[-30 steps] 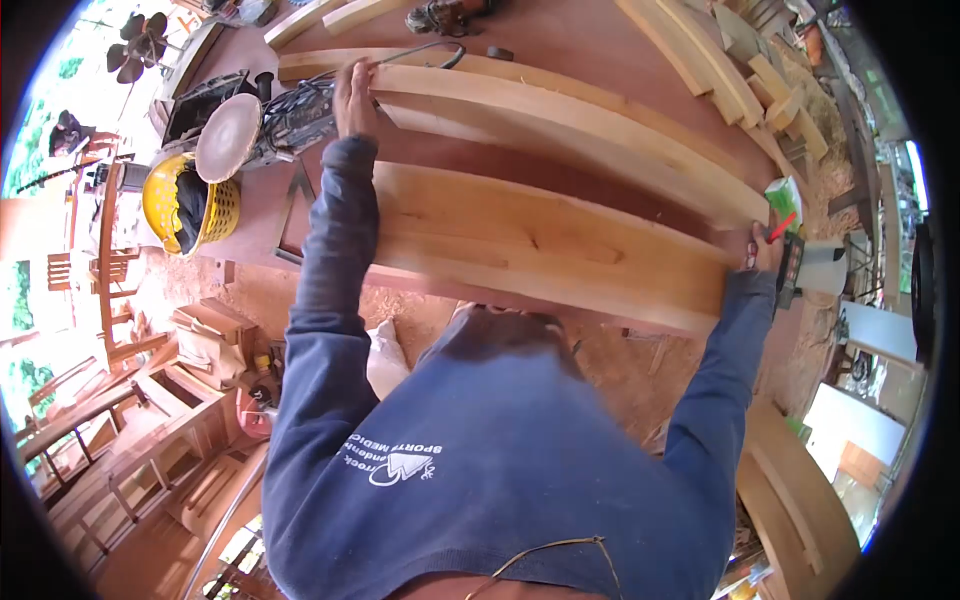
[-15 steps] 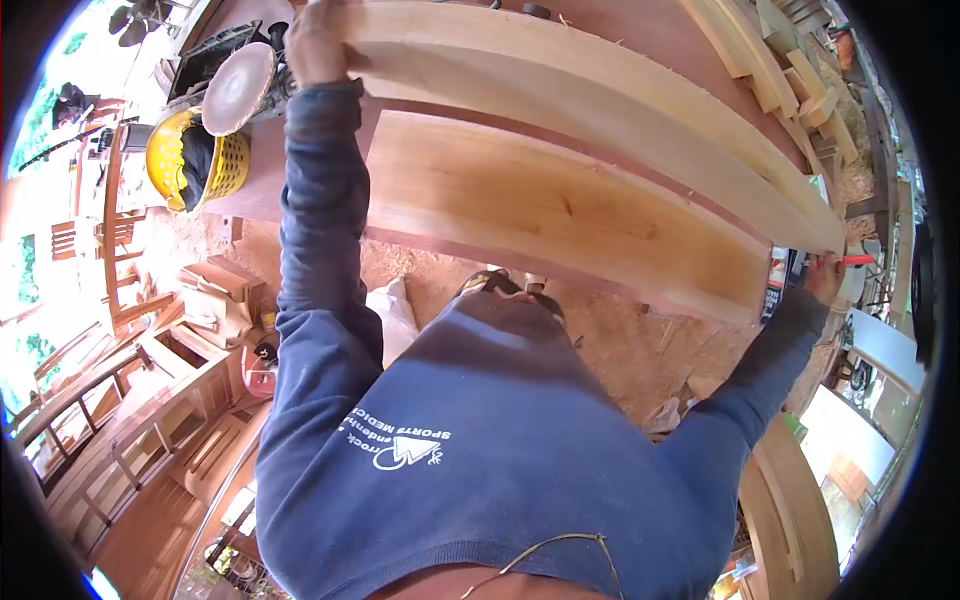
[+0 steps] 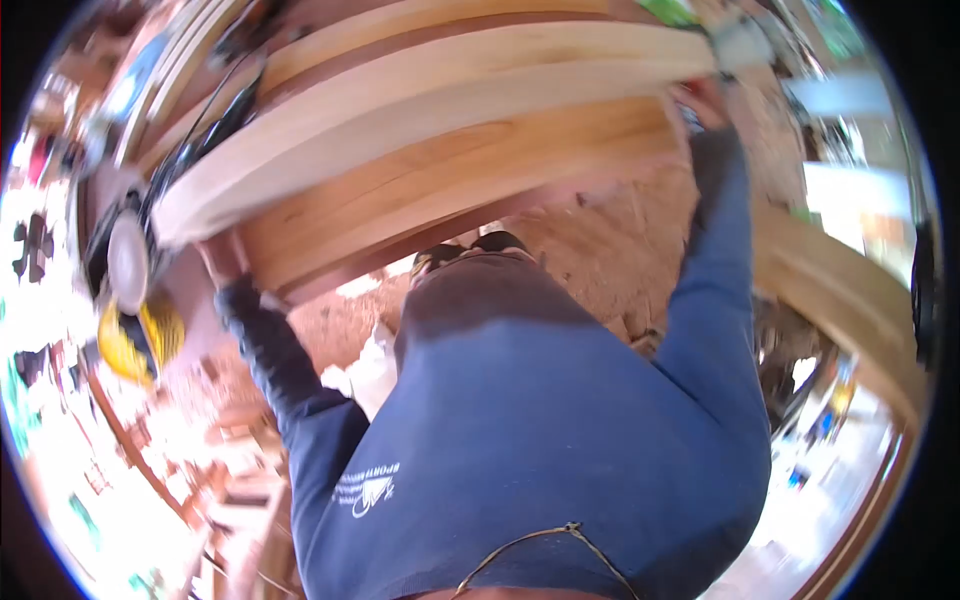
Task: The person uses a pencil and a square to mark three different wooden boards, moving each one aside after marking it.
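A long, thick wooden plank (image 3: 430, 85) stretches across the front of me, its pale faces blurred by motion. My left hand (image 3: 224, 258) is closed at the plank's left end, with its fingers partly hidden beneath. At the opposite end, my right hand (image 3: 706, 102) grips the plank, also with fingers partly out of sight. Just below and nearer to me lies a wide flat board (image 3: 450, 178) with darker grain, partly covered by the plank.
A round saw blade (image 3: 128, 262) stands at the left, beyond my left hand, above a yellow basket (image 3: 140, 342). Another length of timber (image 3: 400, 40) lies behind the plank. Sawdust covers the ground (image 3: 590, 240) by my feet. A curved wooden piece (image 3: 835, 285) is at the right.
My view has swung, so the plank now slopes up to the right. My left hand has come nearer to me, from the plank's far left corner to its near left end. My right hand stays at the right end.
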A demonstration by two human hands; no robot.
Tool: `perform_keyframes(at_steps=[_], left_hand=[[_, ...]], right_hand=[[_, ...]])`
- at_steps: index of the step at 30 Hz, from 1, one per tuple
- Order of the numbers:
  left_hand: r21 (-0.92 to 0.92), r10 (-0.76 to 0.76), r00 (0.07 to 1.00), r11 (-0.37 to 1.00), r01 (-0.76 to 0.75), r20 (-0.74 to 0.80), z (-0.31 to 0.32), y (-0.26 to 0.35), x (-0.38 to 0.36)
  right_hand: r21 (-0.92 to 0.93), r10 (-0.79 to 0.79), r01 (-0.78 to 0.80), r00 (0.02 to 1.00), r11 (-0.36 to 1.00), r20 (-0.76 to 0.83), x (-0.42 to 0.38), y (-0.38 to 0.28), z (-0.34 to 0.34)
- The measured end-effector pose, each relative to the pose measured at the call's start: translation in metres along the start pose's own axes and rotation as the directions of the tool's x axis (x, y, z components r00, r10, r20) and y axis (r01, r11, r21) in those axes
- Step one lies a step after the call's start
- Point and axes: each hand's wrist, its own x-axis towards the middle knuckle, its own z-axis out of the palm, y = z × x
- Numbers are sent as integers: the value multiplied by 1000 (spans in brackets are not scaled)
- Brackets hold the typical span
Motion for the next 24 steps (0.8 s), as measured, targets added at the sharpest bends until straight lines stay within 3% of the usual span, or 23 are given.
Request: perform_keyframes(at_steps=[1,2,3,4,7,10,11,17,20,24], left_hand=[[-562,-138,990,818,123,17,-9,6,4],[-919,-207,971,347,186,118,-14,10,6],[-950,-180,952,-237,203,248,-17,10,5],[-655,-68,936,-732,187,345,-21,7,2],[-661,-81,945,-733,159,316,-14,4,8],[-676,-201,936,-735,53,291,-33,7,10],[-677,-193,939,-734,55,286,-39,5,14],[-702,-194,934,-708,77,299,-29,6,9],[-687,-194,919,-719,105,343,-26,12,7],[-692,-177,926,-713,113,333,-37,8,8]], right_hand=[[12,57,-57,998,998,2,-1,-7,5],[25,114,-114,993,993,3,-3,-14,10],[39,132,-131,991,991,-4,-6,-16,13],[61,142,-142,990,988,-3,-7,-16,15],[294,110,-108,994,950,12,-7,-28,47],[235,139,-124,989,964,-52,-3,5,53],[228,183,-166,981,959,-56,-8,6,53],[200,95,-87,995,976,-34,-5,14,52],[117,272,-265,962,957,-41,-6,-3,51],[258,119,-120,993,959,18,1,3,50]])
